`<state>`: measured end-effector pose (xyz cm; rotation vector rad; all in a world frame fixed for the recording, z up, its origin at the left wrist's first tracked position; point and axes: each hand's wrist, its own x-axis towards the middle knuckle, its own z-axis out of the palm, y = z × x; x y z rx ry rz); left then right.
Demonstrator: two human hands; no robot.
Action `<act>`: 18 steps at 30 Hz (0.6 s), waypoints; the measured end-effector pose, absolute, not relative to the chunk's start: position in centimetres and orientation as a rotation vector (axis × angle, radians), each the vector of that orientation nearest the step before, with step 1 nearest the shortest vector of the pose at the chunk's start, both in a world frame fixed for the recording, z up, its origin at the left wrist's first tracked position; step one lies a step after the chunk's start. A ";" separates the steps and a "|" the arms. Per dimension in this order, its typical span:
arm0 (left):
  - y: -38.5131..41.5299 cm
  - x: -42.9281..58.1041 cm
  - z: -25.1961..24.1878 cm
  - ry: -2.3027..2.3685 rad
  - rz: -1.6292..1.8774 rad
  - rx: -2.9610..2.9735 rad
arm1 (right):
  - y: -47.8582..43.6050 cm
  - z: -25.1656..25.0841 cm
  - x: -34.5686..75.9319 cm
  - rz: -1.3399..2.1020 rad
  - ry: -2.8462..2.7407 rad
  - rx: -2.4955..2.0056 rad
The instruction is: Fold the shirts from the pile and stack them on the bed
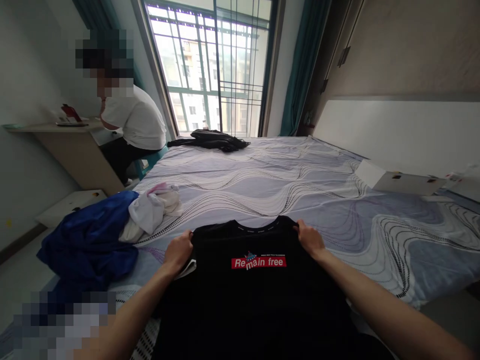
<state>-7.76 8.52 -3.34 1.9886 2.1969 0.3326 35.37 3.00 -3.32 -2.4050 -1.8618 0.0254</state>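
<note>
You have the tee (258, 305) at the near edge of the bed (240, 182), left hand (179, 251) and right hand (310, 240) each pinching 1 of its 2 shoulders, apparently spread to hold the print (258, 262) flat, blue cloth (93, 240) bunched by the left edge.

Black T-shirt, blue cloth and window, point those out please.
Black T-shirt (258, 295), head view: the plain front, near its middle.
Blue cloth (93, 237), head view: middle of its heap.
Window (218, 70), head view: its upright middle bar.
</note>
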 end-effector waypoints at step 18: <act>22.8 -17.9 -6.8 2.367 0.579 1.712 | 24.8 -6.2 30.0 -0.080 -1.987 -2.324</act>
